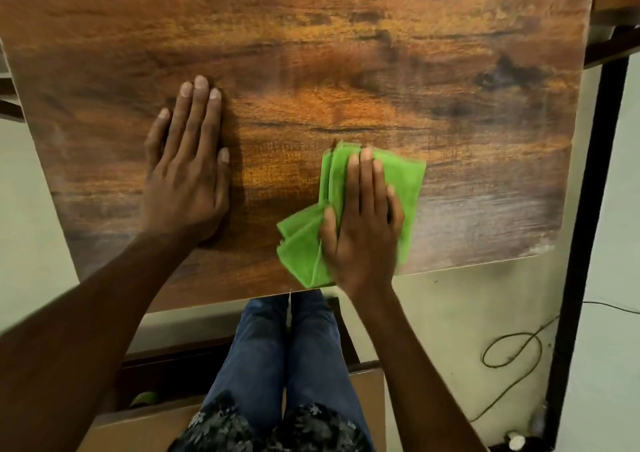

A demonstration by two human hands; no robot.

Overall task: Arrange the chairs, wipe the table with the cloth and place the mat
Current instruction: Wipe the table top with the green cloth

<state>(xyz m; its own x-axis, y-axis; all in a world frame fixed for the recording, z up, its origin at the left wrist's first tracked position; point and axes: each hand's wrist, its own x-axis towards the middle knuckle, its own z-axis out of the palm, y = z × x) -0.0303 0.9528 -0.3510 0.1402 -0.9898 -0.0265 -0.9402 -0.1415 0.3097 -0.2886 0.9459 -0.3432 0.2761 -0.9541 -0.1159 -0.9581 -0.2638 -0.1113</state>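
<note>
A brown wood-grain table [311, 53] fills most of the view. A folded green cloth [408, 188] lies on it near the front edge. My right hand [363, 223] presses flat on the cloth with straight fingers, thumb lying along a fold. My left hand [188, 171] rests palm-down on the bare tabletop to the left, fingers straight and together. Part of a wooden chair [613, 5] shows at the top right beyond the table's right edge. No mat is in view.
My legs in blue jeans [277, 354] stand just before the table's front edge, over a wooden seat [367, 403]. A dark vertical frame [585, 209] runs down the right side. A cable [512, 347] loops across the pale floor at the lower right.
</note>
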